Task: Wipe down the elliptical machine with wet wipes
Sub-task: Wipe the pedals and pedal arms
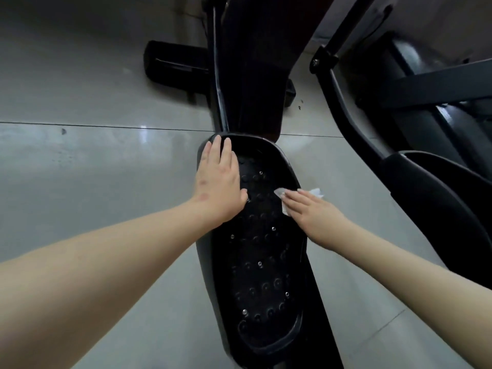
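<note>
The person bends over the black foot pedal (262, 262) of the elliptical machine (253, 62), and both bare forearms reach down to it from the near side. The pedal is long and oval, with a raised rim and many small round studs on its surface, and it points away from the person toward the dark body of the machine. The left hand (218, 179) lies flat on the far left part of the pedal. Its fingers are straight and together and reach to the front rim, the thumb rests on the studded surface, and it holds nothing. The right hand (311, 211) is on the right rim of the pedal, about the middle of its length, also with the fingers stretched out and not curled. Under this hand is the wet wipe (284, 202), white and crumpled, pressed against the rim. One corner of it shows at the fingertips on the pedal side and another small piece shows past the hand on the outer side, over the floor. The two hands are apart, with the studded surface between them. The floor (93, 169) is of grey glossy tiles with a dark joint line across it. To the right stands the second pedal (431, 198), also black, joined to a curved black bar (343, 107) that goes up toward the top of the view. Behind the left hand, farther on the floor, a black base foot (170, 62) of the machine is visible
</note>
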